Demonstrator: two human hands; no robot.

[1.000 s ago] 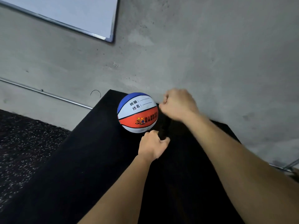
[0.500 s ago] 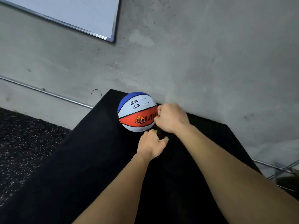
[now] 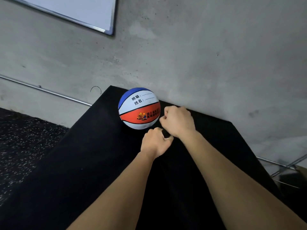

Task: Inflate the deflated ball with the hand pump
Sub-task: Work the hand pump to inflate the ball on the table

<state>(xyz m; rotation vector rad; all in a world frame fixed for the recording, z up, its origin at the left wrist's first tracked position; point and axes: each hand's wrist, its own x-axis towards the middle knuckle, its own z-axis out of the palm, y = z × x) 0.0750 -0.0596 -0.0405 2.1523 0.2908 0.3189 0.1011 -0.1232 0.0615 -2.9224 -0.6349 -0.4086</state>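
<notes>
A blue, white and orange ball (image 3: 139, 108) with printed characters rests on the black table (image 3: 93, 160), close to the concrete wall. Just right of the ball and in front of it, my left hand (image 3: 155, 142) is closed around the lower body of a black hand pump (image 3: 166, 134). The pump hardly stands out against the dark table. My right hand (image 3: 179, 122) is a fist on the pump's top handle, directly above and almost touching my left hand. The needle and its joint with the ball are hidden behind my hands.
The grey concrete wall (image 3: 199, 63) rises right behind the table. A whiteboard (image 3: 74, 10) hangs at the upper left. Speckled dark flooring (image 3: 20, 138) lies left of the table, and a metal frame (image 3: 285, 166) shows at the right edge.
My right hand has dropped from well above my left hand down to just over it, pushing the pump handle in. The ball and my left hand have stayed in place.
</notes>
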